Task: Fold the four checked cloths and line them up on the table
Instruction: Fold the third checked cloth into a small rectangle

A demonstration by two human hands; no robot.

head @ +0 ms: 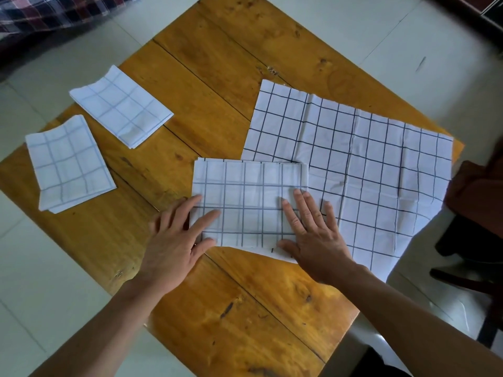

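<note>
Four white cloths with dark grid lines lie on the wooden table (217, 77). Two small folded cloths sit at the left: one near the left corner (68, 164), another behind it (122, 104). A partly folded cloth (245, 197), a wide rectangle, lies in the middle front. My left hand (177, 240) rests flat on its left edge with straight fingers. My right hand (313, 229) presses flat on its right end. Under and to the right of it an unfolded cloth (367, 164) lies spread, its right edge hanging over the table edge.
The table stands on a pale tiled floor (353, 28). A dark brown chair or furniture piece (479, 191) stands close to the table's right edge. Plaid fabric (40, 12) shows at the top left corner.
</note>
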